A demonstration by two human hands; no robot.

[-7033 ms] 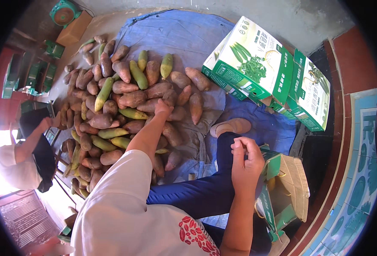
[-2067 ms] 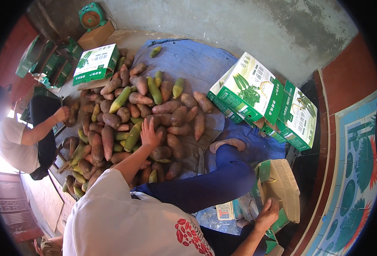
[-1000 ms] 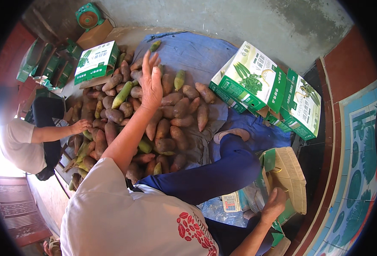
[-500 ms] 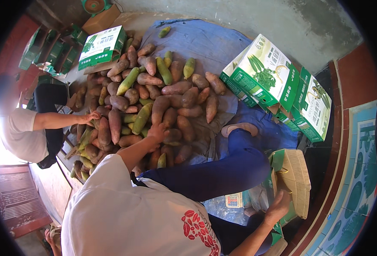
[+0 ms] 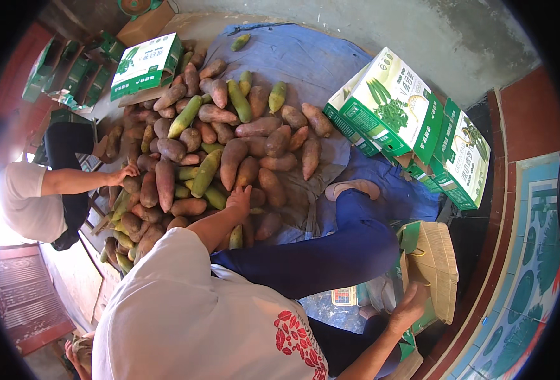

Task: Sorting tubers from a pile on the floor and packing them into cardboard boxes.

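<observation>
A big pile of long, thick radishes (image 5: 207, 172), some reddish brown and some green, lies in front of me. My left hand (image 5: 237, 201) rests on the near side of the pile, fingers apart and touching the brown radishes there; its underside is hidden. At the lower right, my right hand (image 5: 410, 308) grips the edge of an upright cardboard box (image 5: 437, 269) with its flaps raised. That box is green outside and plain brown inside. What lies deep in it cannot be seen from here.
Several green-and-white cartons (image 5: 388, 104) stand at the right by the wall. Another carton (image 5: 146, 66) sits behind the pile. A blue tarp (image 5: 318, 69) spreads underneath. On the left, a co-worker's hand (image 5: 127, 172) touches the pile. My bent knee (image 5: 372, 244) lies between pile and box.
My left hand has shifted slightly to the right over the radishes. My right hand stays at the box. The co-worker's hand has moved a little left, and the view has shifted slightly.
</observation>
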